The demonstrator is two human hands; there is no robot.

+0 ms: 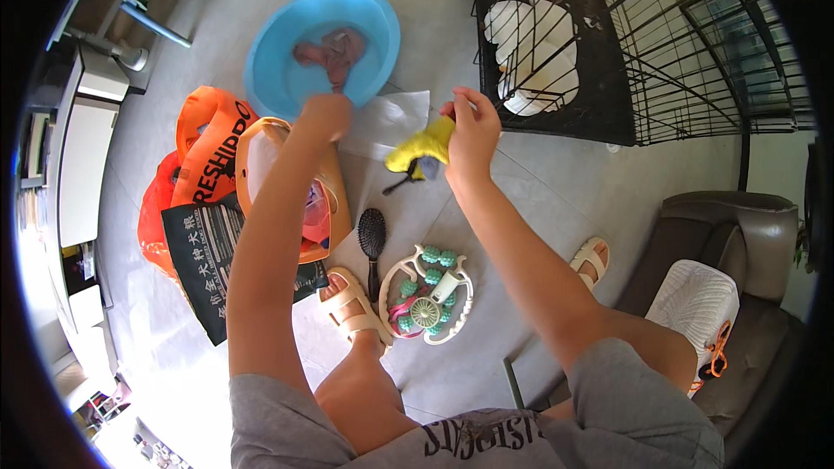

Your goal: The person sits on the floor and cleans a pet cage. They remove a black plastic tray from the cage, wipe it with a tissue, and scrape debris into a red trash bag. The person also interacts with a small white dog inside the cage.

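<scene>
My left hand is closed at the near rim of a light blue plastic basin, on the lower end of a brownish-pink cloth. Motion blurs this hand and the cloth, which hangs over or lies in the basin; I cannot tell which. Held in my right hand is a small yellow fabric item with a grey part and a thin black strap hanging below. The fingers hide part of it. Under the two hands, a white sheet lies on the grey tiled floor.
A black wire crate stands at the right, a brown armchair below it. Orange bags and a black printed bag lie left. A paddle hairbrush, roller massager and small fan lie by my left foot.
</scene>
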